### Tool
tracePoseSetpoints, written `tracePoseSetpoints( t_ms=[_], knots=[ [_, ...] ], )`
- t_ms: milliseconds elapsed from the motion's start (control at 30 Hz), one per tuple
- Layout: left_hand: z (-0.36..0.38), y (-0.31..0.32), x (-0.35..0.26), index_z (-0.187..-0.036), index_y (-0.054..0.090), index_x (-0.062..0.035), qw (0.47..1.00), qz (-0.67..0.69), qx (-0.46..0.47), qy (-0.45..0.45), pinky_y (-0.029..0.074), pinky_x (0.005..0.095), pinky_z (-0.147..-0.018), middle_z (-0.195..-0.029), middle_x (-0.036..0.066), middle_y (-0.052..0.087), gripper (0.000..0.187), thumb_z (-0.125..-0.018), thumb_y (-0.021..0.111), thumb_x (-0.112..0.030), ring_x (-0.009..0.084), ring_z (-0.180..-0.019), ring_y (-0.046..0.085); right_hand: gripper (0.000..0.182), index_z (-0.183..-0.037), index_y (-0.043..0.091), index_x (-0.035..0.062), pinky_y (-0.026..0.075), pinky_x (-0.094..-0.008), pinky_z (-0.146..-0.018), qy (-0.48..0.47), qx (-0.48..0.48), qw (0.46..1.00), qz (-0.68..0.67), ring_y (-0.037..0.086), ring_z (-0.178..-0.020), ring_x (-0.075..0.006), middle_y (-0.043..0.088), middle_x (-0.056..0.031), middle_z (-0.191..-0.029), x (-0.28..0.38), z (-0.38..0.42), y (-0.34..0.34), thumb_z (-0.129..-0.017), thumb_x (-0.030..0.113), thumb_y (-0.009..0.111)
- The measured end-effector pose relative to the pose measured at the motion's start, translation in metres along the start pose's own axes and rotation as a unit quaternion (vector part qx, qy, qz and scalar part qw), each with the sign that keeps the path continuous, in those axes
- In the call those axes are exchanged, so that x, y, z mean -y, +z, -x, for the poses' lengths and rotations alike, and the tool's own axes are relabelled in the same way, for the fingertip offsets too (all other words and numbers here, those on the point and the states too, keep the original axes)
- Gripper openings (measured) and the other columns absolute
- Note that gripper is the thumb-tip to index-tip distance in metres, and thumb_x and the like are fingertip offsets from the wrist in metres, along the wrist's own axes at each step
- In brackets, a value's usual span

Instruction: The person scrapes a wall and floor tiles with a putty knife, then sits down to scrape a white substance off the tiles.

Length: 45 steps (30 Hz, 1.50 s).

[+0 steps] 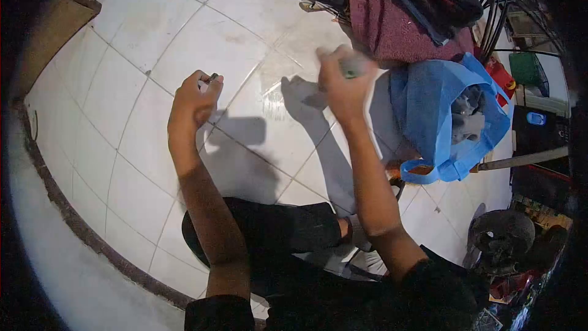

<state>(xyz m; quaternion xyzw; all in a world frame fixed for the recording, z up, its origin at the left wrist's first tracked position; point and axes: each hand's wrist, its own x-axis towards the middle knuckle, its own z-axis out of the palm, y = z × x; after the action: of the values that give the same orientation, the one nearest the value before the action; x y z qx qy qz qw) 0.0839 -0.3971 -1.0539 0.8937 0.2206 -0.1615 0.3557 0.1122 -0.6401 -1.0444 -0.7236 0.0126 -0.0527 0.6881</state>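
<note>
My left hand [193, 101] is closed in a pinch above the tiled floor, with a small dark object [212, 78] showing between thumb and fingers. Its kind is too small to make out. Further right, my right hand [344, 89] is raised and smeared by motion. Its fingers are curled round a small green object [351, 69], mostly hidden and blurred. The two hands are well apart. Nearest to my right hand is a blue fabric bag [422, 110], standing to its right with grey cloth [468, 113] inside.
White floor tiles [147, 165] lie beneath my hands. At the back right are a maroon cloth [398, 24] and dark garments [441, 0]. A wooden piece [52, 37] stands at the far left. Dark metal equipment [502, 236] sits at the lower right. My folded leg [275, 227] is in front.
</note>
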Motion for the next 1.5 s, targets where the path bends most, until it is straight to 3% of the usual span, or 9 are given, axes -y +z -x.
tracePoseSetpoints(
  t_ms=[333, 467, 567, 600, 733, 900, 1100, 1233, 1500],
  knots=[
    [-0.003, 0.004, 0.008, -0.098, 0.061, 0.0030, 0.999, 0.031, -0.011, 0.017, 0.048, 0.0407, -0.076, -0.090, 0.026, 0.065, 0.047, -0.086, 0.061, -0.042, 0.0367, -0.082, 0.064, 0.033, -0.058, 0.048, 0.0067, 0.029, -0.0242, -0.037, -0.021, -0.008, 0.996, -0.086, 0.038, -0.039, -0.0065, 0.045, 0.0009, -0.050, 0.051, 0.000, 0.012, -0.083, 0.006, 0.068],
    [-0.007, 0.006, 0.012, -0.102, 0.063, 0.0013, 0.999, 0.038, -0.007, 0.005, 0.050, 0.0369, -0.071, -0.085, 0.019, 0.066, 0.048, -0.085, 0.063, -0.044, 0.0261, -0.074, 0.062, 0.030, -0.058, 0.052, 0.0050, 0.034, -0.0245, -0.042, 0.102, -0.034, 0.994, -0.015, 0.044, -0.044, -0.0070, 0.050, 0.0015, -0.053, -0.001, -0.002, 0.012, -0.083, 0.012, 0.068],
    [-0.003, 0.005, 0.009, -0.105, 0.062, 0.0009, 0.999, 0.005, -0.034, 0.034, 0.050, 0.0383, -0.073, -0.089, 0.020, 0.066, 0.050, -0.085, 0.063, -0.045, 0.0286, -0.077, 0.062, 0.028, -0.061, 0.052, 0.0045, 0.035, -0.0255, -0.041, -0.047, -0.002, 0.996, 0.073, 0.044, -0.044, -0.0068, 0.050, 0.0018, -0.053, 0.017, -0.003, 0.008, -0.083, 0.012, 0.068],
    [0.003, 0.001, 0.003, -0.101, 0.061, 0.0044, 0.999, 0.006, -0.026, 0.036, 0.048, 0.0408, -0.080, -0.098, 0.027, 0.066, 0.049, -0.087, 0.059, -0.042, 0.0397, -0.089, 0.064, 0.029, -0.060, 0.053, 0.0044, 0.035, -0.0255, -0.041, -0.024, -0.006, 1.000, -0.011, 0.044, -0.044, -0.0060, 0.050, 0.0024, -0.052, 0.034, -0.002, 0.006, -0.084, 0.012, 0.068],
    [-0.005, 0.005, 0.012, -0.102, 0.061, 0.0019, 0.999, 0.009, -0.016, 0.028, 0.049, 0.0404, -0.079, -0.099, 0.026, 0.065, 0.048, -0.087, 0.060, -0.044, 0.0372, -0.089, 0.063, 0.033, -0.059, 0.045, 0.0094, 0.026, -0.0245, -0.036, -0.021, -0.026, 0.991, -0.130, 0.036, -0.038, -0.0066, 0.042, 0.0015, -0.049, 0.058, -0.006, 0.007, -0.084, 0.004, 0.066],
    [-0.001, 0.005, 0.005, -0.102, 0.061, 0.0016, 1.000, 0.016, -0.013, 0.010, 0.048, 0.0409, -0.079, -0.096, 0.027, 0.065, 0.048, -0.087, 0.059, -0.043, 0.0400, -0.086, 0.063, 0.035, -0.059, 0.043, 0.0095, 0.026, -0.0244, -0.036, 0.013, -0.094, 0.995, 0.001, 0.036, -0.038, -0.0063, 0.042, 0.0020, -0.049, -0.019, -0.009, -0.002, -0.084, 0.004, 0.067],
    [-0.004, 0.008, 0.010, -0.101, 0.060, 0.0022, 1.000, 0.023, -0.009, 0.010, 0.048, 0.0409, -0.078, -0.091, 0.025, 0.066, 0.049, -0.086, 0.059, -0.045, 0.0389, -0.085, 0.063, 0.035, -0.059, 0.042, 0.0097, 0.024, -0.0239, -0.035, -0.038, -0.067, 0.994, -0.082, 0.035, -0.037, -0.0045, 0.041, 0.0023, -0.048, 0.051, -0.001, 0.007, -0.085, 0.003, 0.064],
    [-0.004, 0.007, 0.007, -0.100, 0.061, 0.0018, 0.999, 0.014, -0.014, 0.026, 0.049, 0.0407, -0.079, -0.091, 0.026, 0.066, 0.049, -0.086, 0.060, -0.045, 0.0388, -0.086, 0.064, 0.032, -0.060, 0.045, 0.0090, 0.027, -0.0239, -0.034, 0.033, -0.083, 0.996, 0.001, 0.036, -0.037, -0.0069, 0.043, 0.0016, -0.049, -0.010, -0.008, 0.019, -0.083, 0.007, 0.067],
    [-0.003, 0.017, 0.008, -0.101, 0.063, 0.0009, 0.999, 0.010, -0.019, 0.041, 0.049, 0.0412, -0.078, -0.092, 0.025, 0.067, 0.048, -0.086, 0.060, -0.044, 0.0383, -0.087, 0.065, 0.030, -0.070, 0.053, 0.0034, 0.040, -0.0281, -0.049, 0.090, -0.054, 0.991, -0.084, 0.047, -0.050, -0.0126, 0.051, -0.0048, -0.061, 0.044, 0.049, -0.042, -0.090, 0.023, 0.063]
  ],
)
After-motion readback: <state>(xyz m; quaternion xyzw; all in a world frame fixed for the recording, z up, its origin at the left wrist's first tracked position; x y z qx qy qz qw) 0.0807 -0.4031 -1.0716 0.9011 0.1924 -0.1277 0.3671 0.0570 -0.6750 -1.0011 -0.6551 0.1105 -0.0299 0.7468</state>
